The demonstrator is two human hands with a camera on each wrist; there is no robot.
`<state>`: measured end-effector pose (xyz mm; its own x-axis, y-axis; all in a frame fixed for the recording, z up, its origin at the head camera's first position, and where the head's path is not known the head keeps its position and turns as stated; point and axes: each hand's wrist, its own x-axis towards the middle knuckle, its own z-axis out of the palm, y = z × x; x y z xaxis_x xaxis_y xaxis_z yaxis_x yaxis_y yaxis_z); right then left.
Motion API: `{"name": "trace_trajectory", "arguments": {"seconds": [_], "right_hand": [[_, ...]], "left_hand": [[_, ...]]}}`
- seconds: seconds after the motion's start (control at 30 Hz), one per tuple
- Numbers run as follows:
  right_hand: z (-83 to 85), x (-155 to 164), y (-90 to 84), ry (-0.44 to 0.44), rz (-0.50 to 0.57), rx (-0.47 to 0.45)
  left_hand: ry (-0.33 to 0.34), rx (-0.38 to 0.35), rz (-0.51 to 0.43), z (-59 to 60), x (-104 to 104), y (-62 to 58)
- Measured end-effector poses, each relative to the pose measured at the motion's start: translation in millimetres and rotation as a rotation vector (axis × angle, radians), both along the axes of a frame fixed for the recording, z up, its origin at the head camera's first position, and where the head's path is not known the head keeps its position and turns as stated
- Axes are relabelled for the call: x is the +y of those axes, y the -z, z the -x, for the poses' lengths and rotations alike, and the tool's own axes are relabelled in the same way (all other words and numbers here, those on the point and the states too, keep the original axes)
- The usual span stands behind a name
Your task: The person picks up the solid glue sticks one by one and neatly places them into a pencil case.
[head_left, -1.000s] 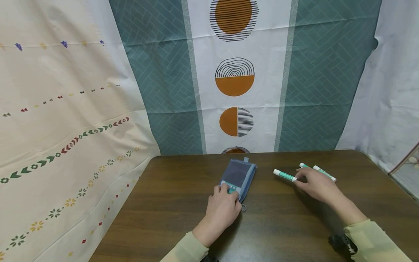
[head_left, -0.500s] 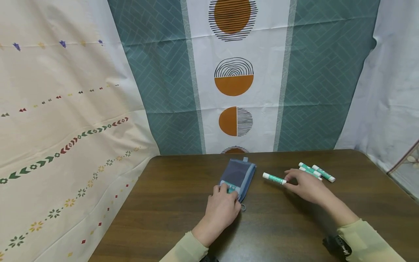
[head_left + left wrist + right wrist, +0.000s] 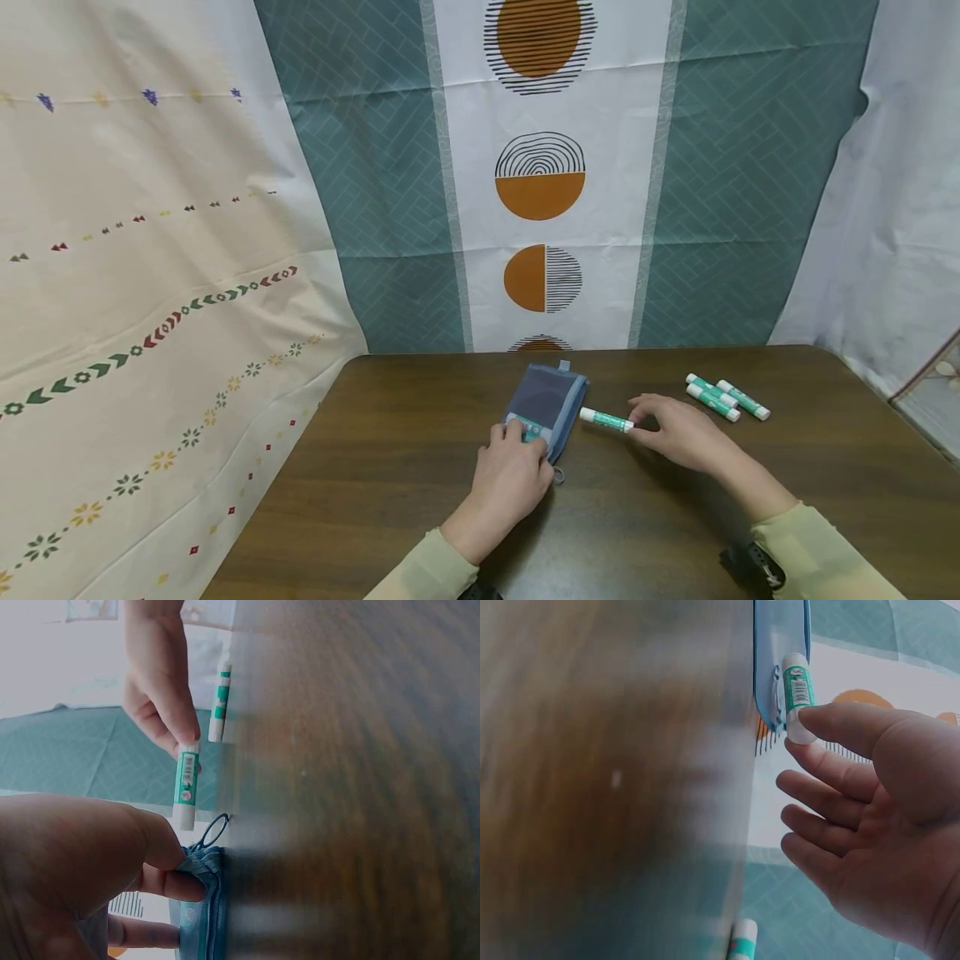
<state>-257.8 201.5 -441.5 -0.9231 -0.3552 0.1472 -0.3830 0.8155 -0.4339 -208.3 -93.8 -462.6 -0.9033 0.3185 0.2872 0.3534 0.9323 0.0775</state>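
A white-and-green glue stick [image 3: 607,420] is pinched by one end between the thumb and fingertips of my right hand [image 3: 678,433]. Its far end points left, close to the right side of a blue mesh zippered pouch [image 3: 546,396]. In the right wrist view the glue stick [image 3: 799,686] is held above the table, the other fingers loosely bent. My left hand [image 3: 510,479] holds the pouch's near end, its thumb and fingers on the edge in the left wrist view. Something green and white shows through the pouch's mesh under the fingertips. A ring hangs at the pouch's near corner.
Several more glue sticks [image 3: 714,402] lie grouped on the brown wooden table [image 3: 405,467], to the back right. Patterned cloths [image 3: 555,208] hang behind the table's far edge and at both sides.
My right hand has carried the glue stick leftward from beside the other glue sticks to near the pouch. The left hand and the pouch have stayed in place.
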Motion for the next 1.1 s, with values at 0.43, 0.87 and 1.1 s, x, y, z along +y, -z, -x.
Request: {"name": "trace_trajectory", "arguments": {"seconds": [0.43,0.87,1.1], "right_hand": [[7.4,-23,1.6,-0.035,0.028,-0.068],[13.1,-43,3.8,-0.063,0.029,-0.074],[14.5,-53,3.5,-0.050,0.019,-0.064]], "left_hand": [[0.001,0.006,0.005,0.2,0,1.6],[-0.003,-0.014,0.013,1.0,1,-2.3],[-0.004,-0.022,0.015,0.4,2,-3.4]]}}
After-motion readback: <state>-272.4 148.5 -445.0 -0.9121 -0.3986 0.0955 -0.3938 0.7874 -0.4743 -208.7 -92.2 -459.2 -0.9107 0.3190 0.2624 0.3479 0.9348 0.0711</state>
